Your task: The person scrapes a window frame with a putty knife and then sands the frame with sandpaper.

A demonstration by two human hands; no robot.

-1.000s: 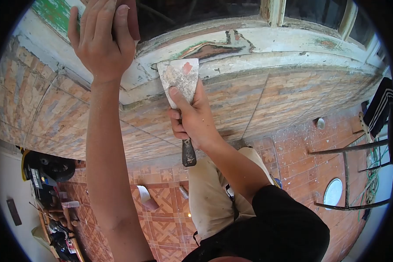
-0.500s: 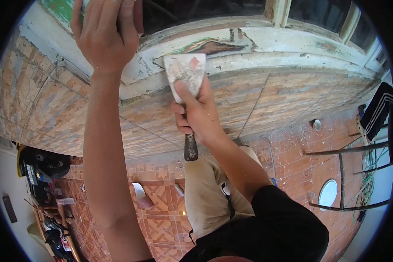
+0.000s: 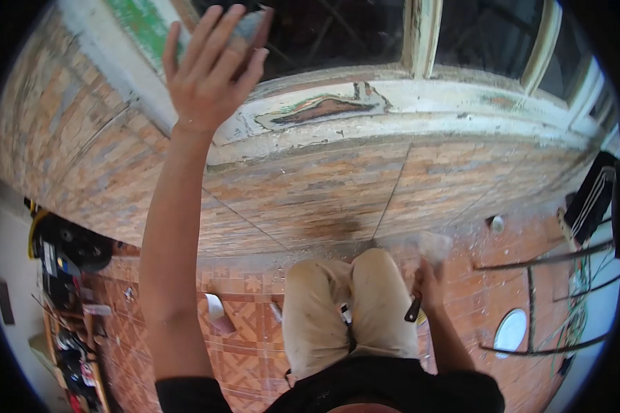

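My left hand is raised at the window's lower left corner, fingers spread over a folded, reddish-brown and pale sheet that looks like sandpaper. It holds the sheet between thumb and fingers, and part of the sheet is hidden behind them. Low beside my right knee, my right hand is closed around a putty knife, whose wide blade points up and is smeared by motion. A worn patch of bare wood shows through the white paint of the window frame.
Stone-patterned tiles cover the wall below the window. A metal rack, a white lid and a small cup are on the right. A curled sheet lies on the floor, with tools at far left.
My right hand has taken the putty knife away from the frame, down and right beside my knee. My left hand stays at the window corner, its fingers more spread. The view has shifted.
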